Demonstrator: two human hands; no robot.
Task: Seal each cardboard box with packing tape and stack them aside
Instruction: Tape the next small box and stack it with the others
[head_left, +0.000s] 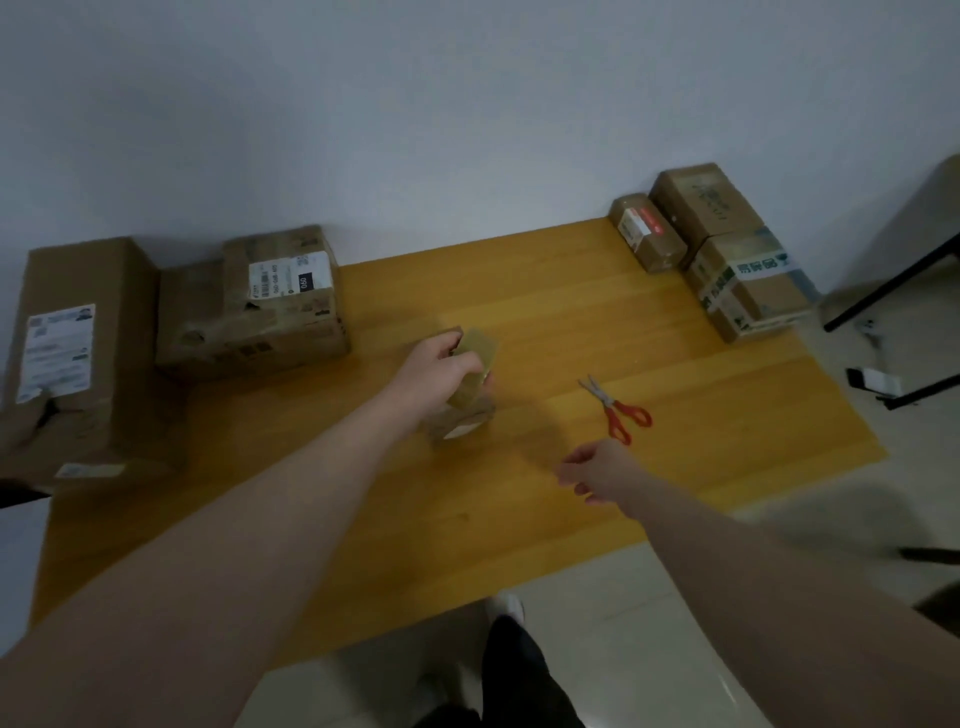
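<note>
nearest, the right hand (589, 475) hovers low over the bare front part of the yellow wooden table top (363, 545), fingers loosely curled and pinched together on nothing that can be made out; a thin strip of clear tape could be between them, but the blur hides it. just beyond it lie the red-handled scissors (618, 408), blades pointing away, untouched

toward the middle, the left hand (441, 364) is closed around a roll of brownish packing tape (475, 364), held on edge just above a small brown cardboard box (460, 415) that sits on the table. whether the roll touches the box cannot be told

the small box looks light and fairly stiff, so it will likely slide or tip if tape is dragged across it; it wants a palm pressing down on the flaps, or a hold on its side walls, while the strip is laid. the tape itself is sticky and limp, best pinched at its free end and kept taut

farther off on the left stand a tall brown carton with a white label (72, 358) and two creased labelled cartons (260, 306), one lying on the other. at the far right corner three more boxes (727, 249) sit close together by the wall, one banded in printed tape
</note>
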